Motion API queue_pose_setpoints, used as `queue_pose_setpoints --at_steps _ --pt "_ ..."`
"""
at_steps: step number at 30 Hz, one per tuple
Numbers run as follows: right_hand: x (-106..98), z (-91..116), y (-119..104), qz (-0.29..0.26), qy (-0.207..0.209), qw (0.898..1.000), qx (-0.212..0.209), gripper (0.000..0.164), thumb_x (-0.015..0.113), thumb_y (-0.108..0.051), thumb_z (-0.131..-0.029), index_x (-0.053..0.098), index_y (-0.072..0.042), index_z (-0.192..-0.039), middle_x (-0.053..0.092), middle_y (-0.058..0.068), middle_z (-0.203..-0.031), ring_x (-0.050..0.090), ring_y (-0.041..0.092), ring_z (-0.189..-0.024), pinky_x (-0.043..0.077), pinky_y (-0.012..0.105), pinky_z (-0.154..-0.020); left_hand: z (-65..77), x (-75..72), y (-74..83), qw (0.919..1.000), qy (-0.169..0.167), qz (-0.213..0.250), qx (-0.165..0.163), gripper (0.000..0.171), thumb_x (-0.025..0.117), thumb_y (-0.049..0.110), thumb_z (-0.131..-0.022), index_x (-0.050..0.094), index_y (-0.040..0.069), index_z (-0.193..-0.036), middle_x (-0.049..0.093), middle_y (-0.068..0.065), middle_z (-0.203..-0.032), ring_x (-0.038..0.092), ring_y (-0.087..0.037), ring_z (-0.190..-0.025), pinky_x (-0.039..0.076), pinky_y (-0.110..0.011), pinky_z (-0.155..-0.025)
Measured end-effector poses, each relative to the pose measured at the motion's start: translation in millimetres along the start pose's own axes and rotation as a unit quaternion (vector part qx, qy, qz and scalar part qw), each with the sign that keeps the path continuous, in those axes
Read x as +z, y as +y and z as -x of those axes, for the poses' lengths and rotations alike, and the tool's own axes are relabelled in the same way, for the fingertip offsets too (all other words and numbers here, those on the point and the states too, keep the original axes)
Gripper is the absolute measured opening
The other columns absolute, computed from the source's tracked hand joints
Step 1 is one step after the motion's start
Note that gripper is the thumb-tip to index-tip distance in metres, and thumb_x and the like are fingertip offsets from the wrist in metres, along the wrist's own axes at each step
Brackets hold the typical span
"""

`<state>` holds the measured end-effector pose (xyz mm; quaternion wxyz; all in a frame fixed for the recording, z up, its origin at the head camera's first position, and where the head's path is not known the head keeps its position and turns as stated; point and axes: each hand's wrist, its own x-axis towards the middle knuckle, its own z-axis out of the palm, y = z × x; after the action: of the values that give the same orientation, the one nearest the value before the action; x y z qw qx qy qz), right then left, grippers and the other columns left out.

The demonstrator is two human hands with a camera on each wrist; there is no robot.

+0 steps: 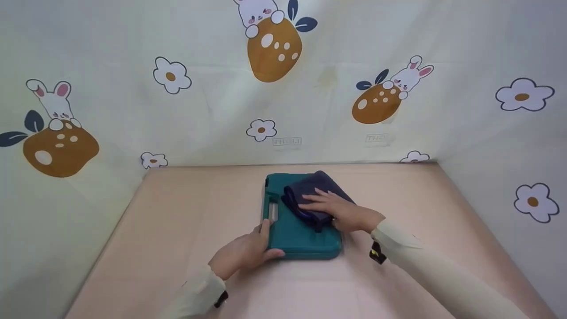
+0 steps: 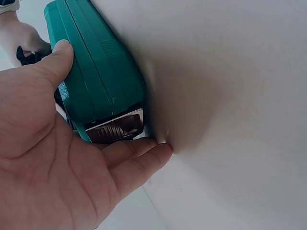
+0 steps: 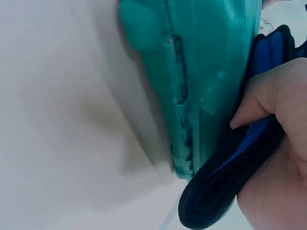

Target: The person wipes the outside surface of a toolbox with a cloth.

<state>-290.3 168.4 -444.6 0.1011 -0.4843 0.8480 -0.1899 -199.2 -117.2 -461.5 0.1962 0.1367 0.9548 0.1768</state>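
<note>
A green plastic carrying case (image 1: 299,243) lies flat, with a handle slot on its left side. On top of it sits a folded dark navy cloth (image 1: 320,184), set askew; the right wrist view shows bright blue inner layers and black edging. My right hand (image 1: 339,210) grips the folded cloth, fingers spread over its top and thumb (image 3: 254,103) at its near edge. At the case's near left corner is my left hand (image 1: 248,248). Its thumb (image 2: 62,55) touches the front end, while straight fingers (image 2: 139,163) reach along the side near a dark latch (image 2: 115,129).
The case lies on a pale pinkish-tan table (image 1: 199,208). Behind it and at both sides hang cream cloth walls (image 1: 212,102) printed with rabbits, orange fruit and flowers. The back wall meets the table just beyond the case.
</note>
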Motion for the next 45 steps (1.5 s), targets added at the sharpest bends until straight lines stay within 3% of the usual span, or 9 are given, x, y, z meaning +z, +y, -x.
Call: queue_pose_setpoints --at_steps 17,28,31,40,45 --pt "13 33 -21 -0.002 0.009 0.999 0.041 0.095 0.048 0.030 -0.079 0.033 -0.017 -0.161 0.020 0.012 -0.166 0.004 0.047 -0.150 0.014 0.067 -0.112 0.9 0.4 -0.7 0.9998 0.006 0.021 0.000 0.102 0.055 0.067 -0.094 0.012 0.001 -0.159 0.028 -0.028 -0.159 0.047 -0.039 -0.135 0.042 -0.052 -0.105" --pt "26 45 -49 0.040 0.000 0.997 0.065 0.097 0.054 0.026 -0.083 0.021 -0.016 -0.164 0.013 0.015 -0.168 0.001 0.049 -0.149 0.010 0.064 -0.114 0.3 0.4 1.7 0.9999 0.002 0.011 -0.005 0.101 0.055 0.065 -0.094 0.013 0.000 -0.158 0.031 -0.028 -0.157 0.049 -0.040 -0.133 0.043 -0.052 -0.104" --pt "28 45 -56 0.053 -0.009 0.996 0.069 0.100 0.057 0.025 -0.082 0.017 -0.016 -0.164 0.011 0.015 -0.168 0.000 0.049 -0.149 0.010 0.064 -0.115 0.2 0.4 1.9 1.0000 -0.002 0.002 -0.008 0.102 0.055 0.065 -0.095 0.012 -0.001 -0.159 0.031 -0.028 -0.158 0.049 -0.040 -0.133 0.044 -0.051 -0.103" --pt "33 31 -75 0.089 -0.008 0.993 0.071 0.090 0.063 0.018 -0.088 0.022 -0.011 -0.163 0.016 0.019 -0.166 0.007 0.053 -0.147 0.015 0.067 -0.112 0.4 0.5 -0.7 1.0000 0.006 0.000 -0.004 0.102 0.055 0.065 -0.095 0.013 -0.002 -0.159 0.032 -0.029 -0.157 0.049 -0.041 -0.133 0.043 -0.051 -0.103" --pt "39 17 -87 0.112 -0.018 0.991 0.069 0.098 0.073 0.014 -0.084 0.021 -0.011 -0.163 0.017 0.020 -0.166 0.009 0.054 -0.147 0.015 0.066 -0.113 -0.4 1.2 -1.6 0.9998 0.016 0.005 0.007 0.102 0.057 0.064 -0.095 0.014 -0.004 -0.158 0.033 -0.031 -0.155 0.050 -0.041 -0.132 0.045 -0.051 -0.102"
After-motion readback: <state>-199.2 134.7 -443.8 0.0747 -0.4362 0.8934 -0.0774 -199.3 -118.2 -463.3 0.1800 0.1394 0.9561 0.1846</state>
